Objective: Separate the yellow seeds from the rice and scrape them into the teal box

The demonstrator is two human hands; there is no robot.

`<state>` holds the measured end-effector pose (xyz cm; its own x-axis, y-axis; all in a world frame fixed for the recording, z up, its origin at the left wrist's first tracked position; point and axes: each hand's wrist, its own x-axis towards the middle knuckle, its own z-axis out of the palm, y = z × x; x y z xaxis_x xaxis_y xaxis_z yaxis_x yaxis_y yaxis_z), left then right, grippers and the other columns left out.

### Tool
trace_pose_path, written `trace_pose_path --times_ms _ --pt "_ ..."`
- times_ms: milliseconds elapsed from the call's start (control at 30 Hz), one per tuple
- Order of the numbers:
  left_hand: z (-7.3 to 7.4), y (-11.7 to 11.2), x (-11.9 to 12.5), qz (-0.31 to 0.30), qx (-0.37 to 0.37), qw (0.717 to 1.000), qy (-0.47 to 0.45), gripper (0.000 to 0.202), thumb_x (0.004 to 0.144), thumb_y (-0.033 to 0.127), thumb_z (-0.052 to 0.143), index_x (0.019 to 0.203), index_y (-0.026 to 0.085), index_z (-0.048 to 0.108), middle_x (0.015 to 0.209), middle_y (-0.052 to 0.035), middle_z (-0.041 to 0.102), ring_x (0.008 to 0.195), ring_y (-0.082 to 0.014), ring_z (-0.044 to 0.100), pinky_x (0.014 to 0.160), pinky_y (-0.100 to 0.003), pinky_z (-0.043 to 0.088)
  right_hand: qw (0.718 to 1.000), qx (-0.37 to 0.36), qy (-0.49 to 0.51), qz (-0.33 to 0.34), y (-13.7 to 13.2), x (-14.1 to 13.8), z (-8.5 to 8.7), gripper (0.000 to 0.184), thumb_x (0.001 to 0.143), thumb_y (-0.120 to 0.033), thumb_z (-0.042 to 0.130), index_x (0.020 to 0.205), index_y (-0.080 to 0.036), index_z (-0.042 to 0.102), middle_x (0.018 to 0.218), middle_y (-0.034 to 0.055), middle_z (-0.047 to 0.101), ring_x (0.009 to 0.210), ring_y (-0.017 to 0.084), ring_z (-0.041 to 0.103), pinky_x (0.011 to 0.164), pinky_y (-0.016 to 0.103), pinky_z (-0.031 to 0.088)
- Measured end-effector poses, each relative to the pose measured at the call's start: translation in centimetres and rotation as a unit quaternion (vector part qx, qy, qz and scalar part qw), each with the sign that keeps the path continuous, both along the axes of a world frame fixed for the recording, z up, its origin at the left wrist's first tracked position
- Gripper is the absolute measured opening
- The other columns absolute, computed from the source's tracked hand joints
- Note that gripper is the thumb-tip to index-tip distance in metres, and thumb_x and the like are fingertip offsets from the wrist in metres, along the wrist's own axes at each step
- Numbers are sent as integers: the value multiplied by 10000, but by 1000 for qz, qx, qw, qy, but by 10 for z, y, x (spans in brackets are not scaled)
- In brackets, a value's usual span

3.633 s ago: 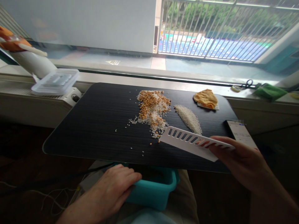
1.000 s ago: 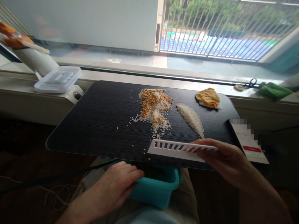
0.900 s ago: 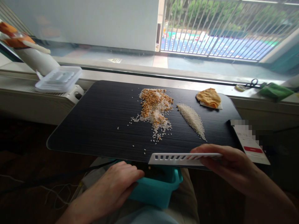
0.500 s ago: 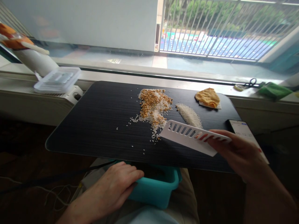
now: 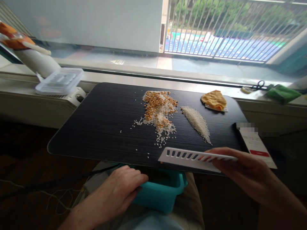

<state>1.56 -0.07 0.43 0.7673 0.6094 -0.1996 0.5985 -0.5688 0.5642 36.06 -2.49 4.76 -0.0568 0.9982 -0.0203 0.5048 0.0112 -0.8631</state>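
My right hand (image 5: 242,171) is closed on a white slotted plastic plate (image 5: 189,156), held on edge near the front rim of the black tabletop (image 5: 100,127). A mixed heap of yellow beans and white rice (image 5: 159,110) lies in the middle of the top. To its right runs a narrow strip of plain rice (image 5: 196,123). My left hand (image 5: 117,193) grips the rim of a teal plastic bin (image 5: 163,191) held under the table's front edge, above my lap.
A phone (image 5: 255,145) lies at the tabletop's right edge, and an orange cloth (image 5: 214,99) at the back right. A clear plastic lid (image 5: 59,80) and a white cylinder (image 5: 35,60) sit on the sill at left. Scissors (image 5: 257,85) and a green cloth (image 5: 281,93) lie at right.
Half a second ago the slotted plate stood by the heap's lower end; my right hand has drawn it back toward the front edge. My left hand and the bin have stayed put.
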Motion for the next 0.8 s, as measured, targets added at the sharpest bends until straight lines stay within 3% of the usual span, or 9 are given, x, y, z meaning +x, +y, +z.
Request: trace_pose_path --times_ms 100,200,333,400,567,800 --pt "1 0 1 2 5 1000 -9 318 829 -6 525 1023 227 622 943 3 692 854 -202 634 792 -320 432 1000 -13 7 10 -10 -6 7 222 861 -451 701 941 -271 802 907 34 805 766 196 754 675 203 599" --pt "-1 0 0 -1 14 1000 -18 330 835 1 528 1052 233 619 942 7 692 843 -199 640 786 -319 436 998 33 9 -50 -7 -7 6 235 858 -468 700 938 -270 800 866 35 800 736 204 749 671 233 608" --pt "-4 -2 -2 -3 29 999 -20 359 837 -7 522 1081 241 612 926 10 683 828 -194 635 780 -311 440 984 126 -17 -127 18 -7 -5 231 861 -444 705 976 -254 769 933 35 797 847 227 751 784 309 612" --pt "-4 -3 -4 -1 36 999 -26 358 842 1 530 1092 245 608 937 10 688 842 -193 638 799 -311 442 982 126 -16 -141 34 -9 -9 233 870 -456 693 975 -260 762 953 32 793 861 221 744 800 314 602" --pt "-5 -4 -9 6 39 999 -30 363 850 9 544 1116 249 605 981 11 700 884 -191 644 831 -308 448 988 109 -5 -108 57 -17 -12 260 880 -477 673 955 -246 766 887 30 786 795 200 731 708 266 587" --pt "-14 -5 -15 14 32 999 -36 374 884 39 536 1167 274 602 988 10 697 894 -190 636 858 -308 458 994 79 13 -68 64 -17 -26 318 895 -497 656 1031 -227 757 936 32 784 784 177 712 675 231 565"
